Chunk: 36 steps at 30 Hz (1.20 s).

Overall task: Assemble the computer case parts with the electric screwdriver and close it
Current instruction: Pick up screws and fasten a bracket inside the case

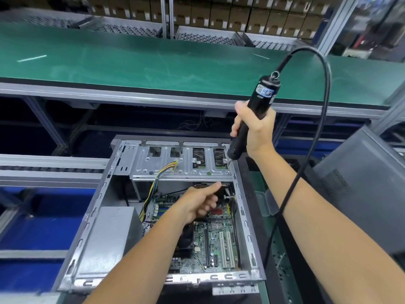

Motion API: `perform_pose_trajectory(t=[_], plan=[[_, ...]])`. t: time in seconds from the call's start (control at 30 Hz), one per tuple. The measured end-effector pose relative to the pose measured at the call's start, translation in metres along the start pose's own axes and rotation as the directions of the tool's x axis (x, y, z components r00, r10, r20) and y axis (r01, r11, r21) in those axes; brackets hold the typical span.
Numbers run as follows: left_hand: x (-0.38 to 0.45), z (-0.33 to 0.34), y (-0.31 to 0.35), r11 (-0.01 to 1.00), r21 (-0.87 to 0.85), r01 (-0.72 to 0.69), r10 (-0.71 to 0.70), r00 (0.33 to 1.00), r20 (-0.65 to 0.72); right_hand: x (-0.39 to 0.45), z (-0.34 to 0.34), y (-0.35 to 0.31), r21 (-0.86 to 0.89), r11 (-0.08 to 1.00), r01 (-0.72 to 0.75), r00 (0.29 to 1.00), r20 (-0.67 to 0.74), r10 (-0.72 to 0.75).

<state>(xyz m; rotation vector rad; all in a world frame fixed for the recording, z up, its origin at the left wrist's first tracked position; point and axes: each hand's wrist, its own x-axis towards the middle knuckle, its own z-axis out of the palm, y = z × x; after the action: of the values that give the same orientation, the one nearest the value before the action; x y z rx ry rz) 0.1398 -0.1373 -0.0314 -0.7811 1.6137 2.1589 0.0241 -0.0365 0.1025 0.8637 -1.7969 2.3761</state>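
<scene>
— One computer case (92, 233), open-topped, lower centre of the frame. Status?

— Part-assembled, by my reading. Motherboard (217, 244) seated on the floor of the case, grey power supply (109, 235) at lower left, yellow-and-black cable bundle (157, 181) running up to the drive bracket (182, 165) across the upper end.

— One electric screwdriver (254, 119), corded. Location?

— Right of centre, upright with a slight lean. Right hand (256, 130) has its fingers wrapped round the black barrel; the bit meets the bracket's right corner, at what looks like a screw point. Whether a screw sits under it is too small to tell.

— Left hand (199, 202)?

— Over the motherboard, just below the bracket. Thumb out toward the bracket edge, other fingers loosely curled; I see nothing held in them.

— One side panel (359, 194)?

— Grey, vented, leaning at the right edge of the frame, apart from the case. Not fitted.

— Remaining?

— Judging from this: finish the bracket fastening, check any other screw points, then fit the panel and close up. Roughly mid-task.
</scene>
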Motion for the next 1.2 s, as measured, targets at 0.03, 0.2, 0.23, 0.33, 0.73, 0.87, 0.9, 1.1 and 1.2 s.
perform_pose_trajectory(t=[0.03,0.2,0.23,0.33,0.73,0.87,0.9,1.1,1.2], plan=[[-0.004,-0.002,0.002,0.992,0.117,0.038,-0.044,0.998,0.052,0.002,-0.003,-0.005,0.022,1.000,0.003,1.000,-0.007,-0.003],[-0.023,0.014,0.024,0.957,0.261,-0.126,0.061,0.968,0.242,-0.002,-0.019,-0.021,0.054,0.998,-0.027,0.999,-0.036,0.029],[-0.025,0.020,0.029,0.958,0.203,-0.201,0.164,0.969,0.185,-0.004,-0.024,-0.024,0.054,0.998,-0.028,0.998,-0.047,0.031],[-0.029,0.037,0.044,0.863,0.161,-0.479,0.488,0.872,-0.021,-0.011,-0.039,-0.036,0.045,0.999,-0.021,0.998,-0.056,0.024],[-0.034,0.147,0.079,0.485,0.561,-0.671,0.482,0.740,0.469,-0.045,-0.123,-0.080,0.149,0.989,0.006,0.993,-0.117,0.012],[-0.030,0.200,0.076,0.461,0.493,-0.738,0.611,0.667,0.427,-0.057,-0.156,-0.082,0.146,0.988,-0.047,0.998,-0.023,0.051],[-0.027,0.209,0.076,0.456,0.508,-0.731,0.616,0.671,0.414,-0.059,-0.168,-0.084,0.125,0.990,-0.069,0.997,0.029,0.066],[-0.008,0.233,0.076,0.476,0.578,-0.663,0.665,0.701,0.256,-0.066,-0.242,-0.103,-0.288,0.944,-0.161,0.778,0.552,0.300],[-0.006,0.237,0.079,0.409,0.649,-0.641,0.688,0.684,0.242,-0.071,-0.261,-0.102,-0.223,0.896,-0.385,0.714,0.544,0.442]])
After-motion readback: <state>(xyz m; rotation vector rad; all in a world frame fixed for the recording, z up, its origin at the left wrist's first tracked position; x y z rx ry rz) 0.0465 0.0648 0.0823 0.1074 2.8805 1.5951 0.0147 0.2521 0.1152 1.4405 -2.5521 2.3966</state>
